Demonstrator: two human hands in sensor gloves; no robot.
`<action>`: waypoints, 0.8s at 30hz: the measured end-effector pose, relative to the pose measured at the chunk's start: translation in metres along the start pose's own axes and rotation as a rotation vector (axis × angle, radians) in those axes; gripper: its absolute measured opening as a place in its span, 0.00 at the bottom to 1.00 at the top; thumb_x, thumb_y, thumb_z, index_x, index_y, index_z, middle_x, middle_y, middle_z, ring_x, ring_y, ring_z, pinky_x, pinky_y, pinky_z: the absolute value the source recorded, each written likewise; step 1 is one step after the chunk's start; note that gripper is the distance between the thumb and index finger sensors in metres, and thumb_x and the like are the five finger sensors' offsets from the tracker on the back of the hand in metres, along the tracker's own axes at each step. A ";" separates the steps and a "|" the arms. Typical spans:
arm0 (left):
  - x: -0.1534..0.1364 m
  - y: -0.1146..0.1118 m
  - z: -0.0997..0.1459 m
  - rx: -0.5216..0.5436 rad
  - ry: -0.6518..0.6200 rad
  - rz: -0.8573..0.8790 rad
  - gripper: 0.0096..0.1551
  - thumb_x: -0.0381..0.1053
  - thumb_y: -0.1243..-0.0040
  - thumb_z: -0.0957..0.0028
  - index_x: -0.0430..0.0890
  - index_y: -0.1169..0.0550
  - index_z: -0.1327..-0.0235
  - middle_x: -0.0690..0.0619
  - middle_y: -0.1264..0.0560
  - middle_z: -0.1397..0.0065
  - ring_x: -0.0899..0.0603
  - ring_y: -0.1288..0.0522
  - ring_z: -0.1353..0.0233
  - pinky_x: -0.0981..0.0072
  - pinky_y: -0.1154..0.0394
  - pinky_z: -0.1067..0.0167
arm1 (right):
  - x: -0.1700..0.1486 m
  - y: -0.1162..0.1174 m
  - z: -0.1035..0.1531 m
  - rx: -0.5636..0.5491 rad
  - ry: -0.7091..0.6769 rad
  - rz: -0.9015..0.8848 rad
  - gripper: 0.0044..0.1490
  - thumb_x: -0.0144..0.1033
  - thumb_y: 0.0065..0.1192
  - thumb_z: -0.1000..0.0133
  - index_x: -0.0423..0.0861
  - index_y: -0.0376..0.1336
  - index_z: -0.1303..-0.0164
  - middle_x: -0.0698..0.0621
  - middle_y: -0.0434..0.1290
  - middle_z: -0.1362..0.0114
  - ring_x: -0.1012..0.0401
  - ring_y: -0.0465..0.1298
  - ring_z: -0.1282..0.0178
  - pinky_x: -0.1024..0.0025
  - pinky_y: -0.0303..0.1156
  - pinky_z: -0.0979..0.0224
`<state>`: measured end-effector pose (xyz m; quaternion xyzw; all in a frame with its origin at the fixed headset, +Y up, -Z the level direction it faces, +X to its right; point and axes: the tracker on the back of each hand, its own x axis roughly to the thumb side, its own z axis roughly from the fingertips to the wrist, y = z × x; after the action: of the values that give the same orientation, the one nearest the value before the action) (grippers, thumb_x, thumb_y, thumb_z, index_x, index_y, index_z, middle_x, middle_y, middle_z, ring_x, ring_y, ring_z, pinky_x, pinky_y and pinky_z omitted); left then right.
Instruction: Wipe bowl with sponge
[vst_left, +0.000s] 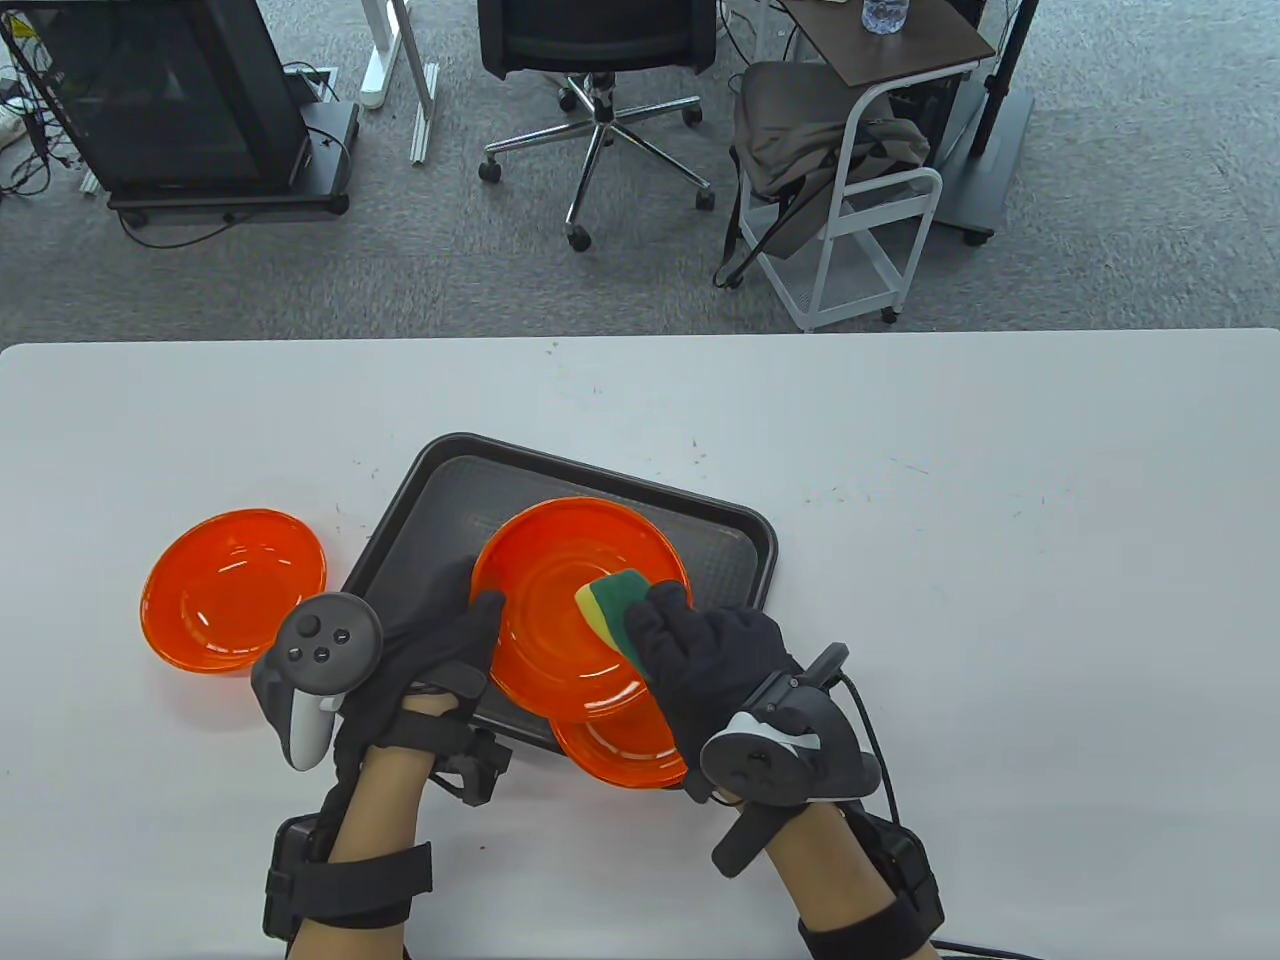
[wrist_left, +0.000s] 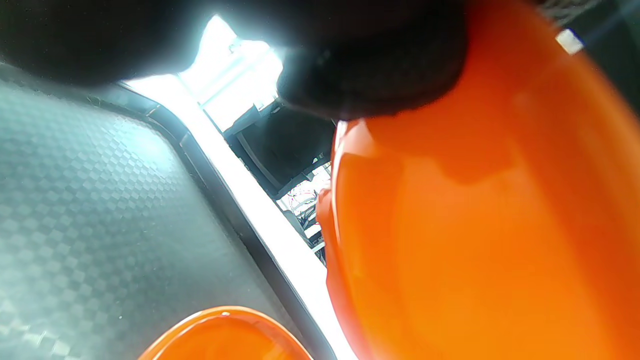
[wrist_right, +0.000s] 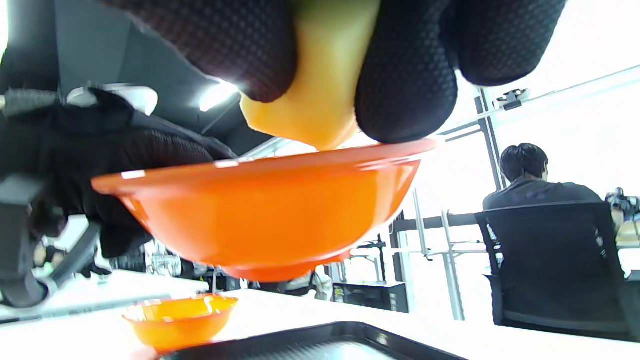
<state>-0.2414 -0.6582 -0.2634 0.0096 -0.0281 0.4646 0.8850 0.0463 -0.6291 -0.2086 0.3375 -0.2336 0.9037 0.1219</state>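
Nearest us in the table view, our right hand (vst_left: 700, 650) grips a sponge (vst_left: 612, 607), yellow and green, and presses it inside the orange bowl (vst_left: 580, 605) that we hold raised over a dark tray (vst_left: 440, 500). Our left hand (vst_left: 430, 650) clasps the bowl's left rim, thumb over the edge. A second bowl (vst_left: 232, 590) sits on the white table (vst_left: 1000, 500) left of the tray, apart from it. A third bowl (vst_left: 620, 755) peeks out under the held one at the tray's near edge; most of it is hidden. Beyond the table stand an office chair (vst_left: 600, 60) and a white cart (vst_left: 860, 200).

From the left wrist, a black gloved finger (wrist_left: 370, 65) lies on the bowl's outer wall (wrist_left: 475, 225), which fills the right side, blurred. The tray's patterned floor (wrist_left: 90, 225) lies left, and another orange rim (wrist_left: 225, 335) is cut off at the bottom.

From the right wrist, gloved fingers (wrist_right: 405, 75) curl round the sponge's yellow side (wrist_right: 315, 90), which meets the bowl's rim (wrist_right: 260, 165). The bowl hangs clear above the tray (wrist_right: 320, 342). The second bowl (wrist_right: 180, 320) stands on the table to the left. A seated person (wrist_right: 530, 175) is at far right.
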 end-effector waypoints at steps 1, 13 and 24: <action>0.000 0.000 0.000 -0.001 -0.001 0.000 0.31 0.58 0.38 0.43 0.42 0.26 0.32 0.51 0.15 0.71 0.58 0.20 0.85 0.66 0.16 0.80 | 0.002 0.000 -0.001 0.014 -0.009 0.029 0.32 0.35 0.68 0.43 0.41 0.59 0.31 0.34 0.70 0.27 0.46 0.79 0.47 0.40 0.70 0.38; 0.015 -0.017 0.003 -0.094 -0.076 -0.036 0.31 0.58 0.37 0.43 0.42 0.25 0.33 0.50 0.15 0.72 0.58 0.20 0.86 0.66 0.16 0.81 | 0.021 0.018 -0.012 0.203 -0.043 0.297 0.30 0.36 0.68 0.43 0.43 0.61 0.32 0.37 0.72 0.27 0.45 0.77 0.44 0.39 0.68 0.37; 0.014 -0.030 0.000 -0.122 -0.077 -0.106 0.31 0.58 0.37 0.44 0.42 0.24 0.33 0.51 0.15 0.73 0.58 0.20 0.86 0.65 0.16 0.81 | 0.024 0.033 -0.013 0.234 -0.159 0.059 0.29 0.37 0.66 0.42 0.47 0.61 0.31 0.39 0.72 0.27 0.45 0.75 0.40 0.39 0.67 0.36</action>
<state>-0.2084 -0.6634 -0.2627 -0.0251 -0.0901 0.4139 0.9055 0.0088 -0.6494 -0.2128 0.4132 -0.1451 0.8983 0.0363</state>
